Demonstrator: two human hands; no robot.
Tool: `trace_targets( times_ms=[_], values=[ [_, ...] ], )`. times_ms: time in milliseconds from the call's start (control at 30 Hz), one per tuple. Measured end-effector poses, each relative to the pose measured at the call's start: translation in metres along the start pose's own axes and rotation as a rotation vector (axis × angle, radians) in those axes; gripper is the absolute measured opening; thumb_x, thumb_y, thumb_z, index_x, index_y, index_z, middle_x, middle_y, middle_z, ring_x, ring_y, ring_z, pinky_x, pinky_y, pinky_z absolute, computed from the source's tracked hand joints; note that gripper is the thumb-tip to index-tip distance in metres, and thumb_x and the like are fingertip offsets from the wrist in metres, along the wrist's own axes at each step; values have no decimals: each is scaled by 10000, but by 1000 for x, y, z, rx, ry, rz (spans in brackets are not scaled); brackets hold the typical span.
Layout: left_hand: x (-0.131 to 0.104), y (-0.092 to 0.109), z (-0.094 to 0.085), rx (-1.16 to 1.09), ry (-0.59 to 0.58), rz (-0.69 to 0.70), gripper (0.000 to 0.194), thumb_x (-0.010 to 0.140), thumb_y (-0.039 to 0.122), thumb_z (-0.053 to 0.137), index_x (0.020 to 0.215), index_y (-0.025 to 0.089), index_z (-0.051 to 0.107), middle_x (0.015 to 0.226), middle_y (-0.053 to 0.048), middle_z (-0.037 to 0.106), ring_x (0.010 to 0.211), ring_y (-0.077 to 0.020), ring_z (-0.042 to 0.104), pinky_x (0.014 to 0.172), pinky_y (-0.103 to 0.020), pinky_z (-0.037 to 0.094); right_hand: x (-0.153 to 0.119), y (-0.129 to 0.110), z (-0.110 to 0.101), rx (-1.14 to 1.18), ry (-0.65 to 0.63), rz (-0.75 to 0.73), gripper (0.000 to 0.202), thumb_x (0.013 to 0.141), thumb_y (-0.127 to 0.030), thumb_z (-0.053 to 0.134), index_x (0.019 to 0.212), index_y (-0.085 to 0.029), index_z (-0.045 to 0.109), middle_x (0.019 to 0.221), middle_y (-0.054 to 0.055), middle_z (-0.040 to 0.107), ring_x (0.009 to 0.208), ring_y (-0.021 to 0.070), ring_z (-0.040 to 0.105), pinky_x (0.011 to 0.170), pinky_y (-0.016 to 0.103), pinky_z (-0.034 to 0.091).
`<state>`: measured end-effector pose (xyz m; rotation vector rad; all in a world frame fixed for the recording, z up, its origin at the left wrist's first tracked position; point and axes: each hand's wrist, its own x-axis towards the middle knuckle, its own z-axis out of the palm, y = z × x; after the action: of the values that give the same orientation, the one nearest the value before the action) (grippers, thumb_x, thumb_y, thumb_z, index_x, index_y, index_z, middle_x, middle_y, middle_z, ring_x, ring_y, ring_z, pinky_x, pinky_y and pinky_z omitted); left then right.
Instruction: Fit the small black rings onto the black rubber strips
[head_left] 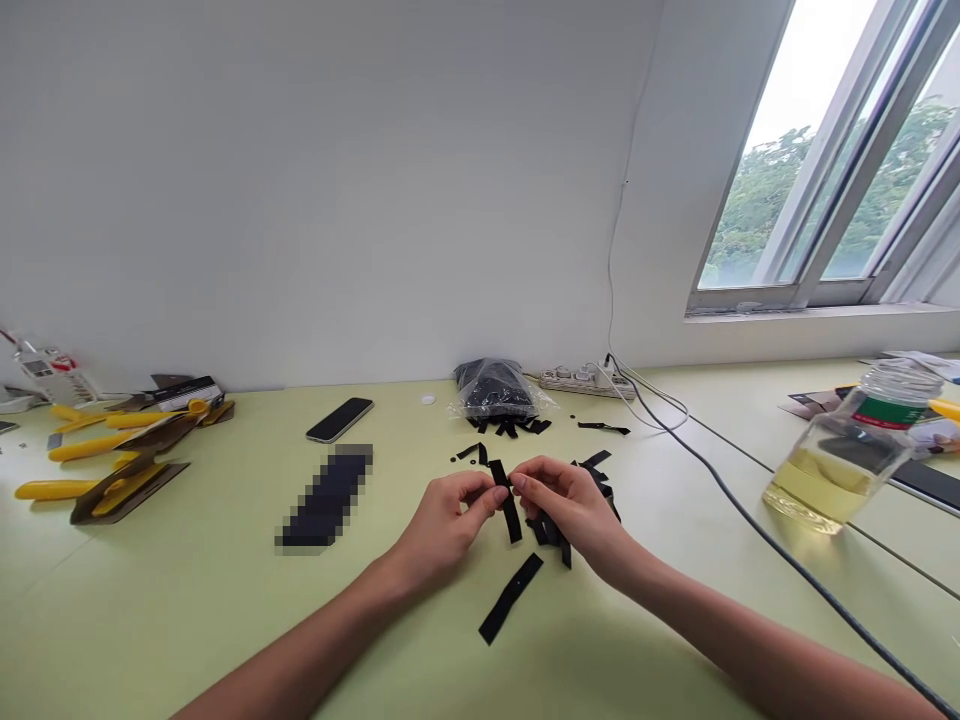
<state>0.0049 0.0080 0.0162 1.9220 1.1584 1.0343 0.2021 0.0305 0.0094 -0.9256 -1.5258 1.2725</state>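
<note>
Between the thumb and fingers of my left hand [457, 515] is a short black fabric strip [513, 520], held tilted above the table. My right hand [570, 505] is closed in a pinch right beside the strip's edge; whatever its fingertips hold is too small or hidden to make out. Partly behind my right hand lies a pile of similar black strips [553, 535]. One loose strip [511, 598], with a tiny light dot in its middle, rests on the table nearer to me. Small black round pieces [473, 462] lie beyond my hands.
A clear plastic bag of black material [493, 390] sits by the wall, near a power strip [585, 382]. A phone [340, 420] and a pixelated dark patch [326, 500] are left. Yellow-handled tools [90, 447] lie far left. A bottle of yellow liquid [832, 470] and a cable [757, 515] are right.
</note>
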Motion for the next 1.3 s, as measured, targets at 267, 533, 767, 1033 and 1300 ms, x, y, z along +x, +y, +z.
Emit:
trace_targets(
  times_ms=[267,533,767,1033,1300],
  values=[
    [0,0,2,-73,16,-77,346,950,478,635,813,181,747,795,-12,688,751,-155,548,677,-256,384,-2,4,0,68,-89,100,380,881,-548,735,887,-168,743,757,31,641,750,151,555,678,290,410],
    [2,-7,4,-209,120,-111,294,872,465,748,924,184,676,830,-7,661,764,-146,578,707,-247,442,-3,3,2,208,-119,133,325,812,-476,836,980,-204,782,945,47,731,858,154,634,786,282,485],
    [7,-14,9,-504,97,-141,355,800,432,832,967,167,665,847,-27,688,830,-161,651,849,-298,516,-1,5,3,183,-80,122,329,772,-453,870,965,-201,782,987,58,774,905,172,673,820,287,498],
    [8,-12,5,-575,71,-229,358,775,458,855,843,136,715,816,-54,730,830,-167,686,823,-285,523,-1,1,1,106,-84,122,353,811,-505,810,965,-189,783,959,72,768,862,193,669,757,300,498],
    [7,-5,4,-527,88,-194,351,783,443,850,848,133,696,811,-35,711,801,-149,683,808,-271,518,-1,1,-1,186,-150,151,339,841,-497,790,988,-191,793,923,67,754,851,176,648,740,280,479]
  ],
)
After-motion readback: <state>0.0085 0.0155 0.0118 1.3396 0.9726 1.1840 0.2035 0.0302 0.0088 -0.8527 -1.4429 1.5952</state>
